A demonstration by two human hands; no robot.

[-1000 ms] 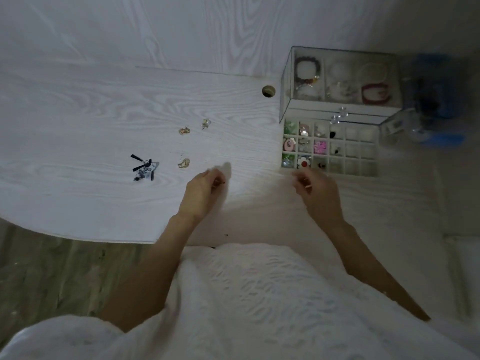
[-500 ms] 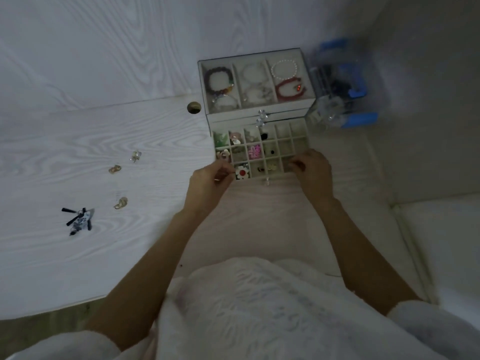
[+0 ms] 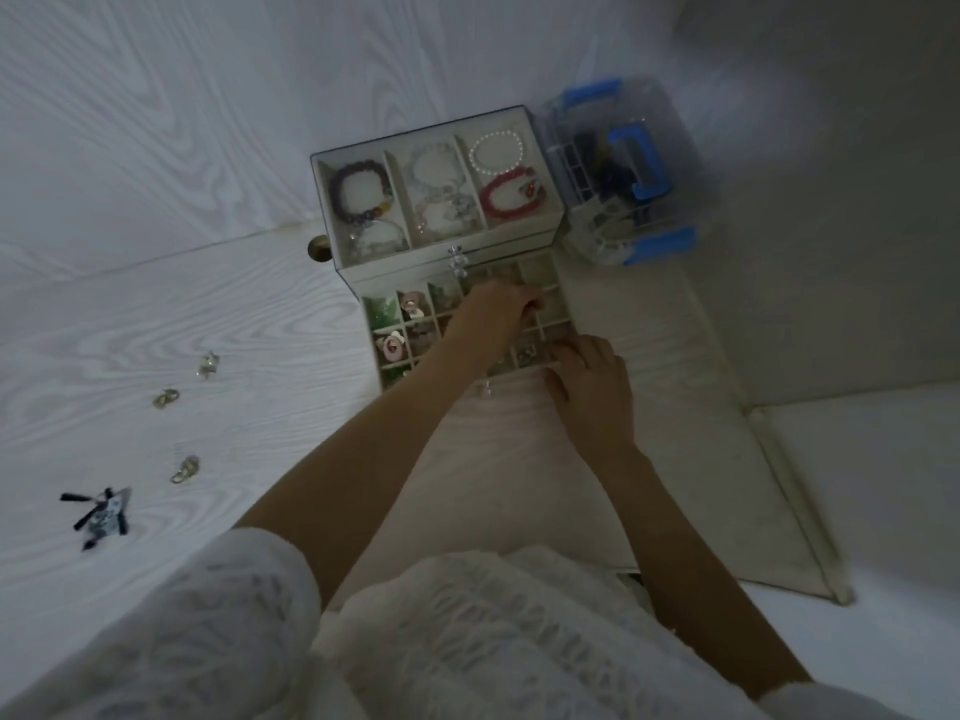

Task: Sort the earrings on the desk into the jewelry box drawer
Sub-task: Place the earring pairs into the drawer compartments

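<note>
The jewelry box (image 3: 524, 240) stands at the back of the desk, bracelets showing under its glass top. Its lower drawer (image 3: 378, 356) is pulled out, a grid of small compartments with earrings in the left ones. My left hand (image 3: 496, 317) reaches over the drawer's middle, fingertips pinched together over a right-hand compartment on what looks like a small earring. My right hand (image 3: 592, 389) has its fingers curled on the drawer's front right rim. On the desk to the left lie a clear earring (image 3: 209, 363), two gold earrings (image 3: 166, 398) (image 3: 186, 470) and a black tassel earring (image 3: 98, 517).
A clear plastic container with blue clasps (image 3: 628, 174) stands right of the box. A round cable hole (image 3: 319, 249) sits by the box's left corner. The wall runs behind the desk; the desk's right edge (image 3: 789, 480) drops off beyond my right arm.
My view swung right and closer to the box. My left hand moved from the desk near the earrings to above the drawer. My right hand stayed at the drawer's front edge.
</note>
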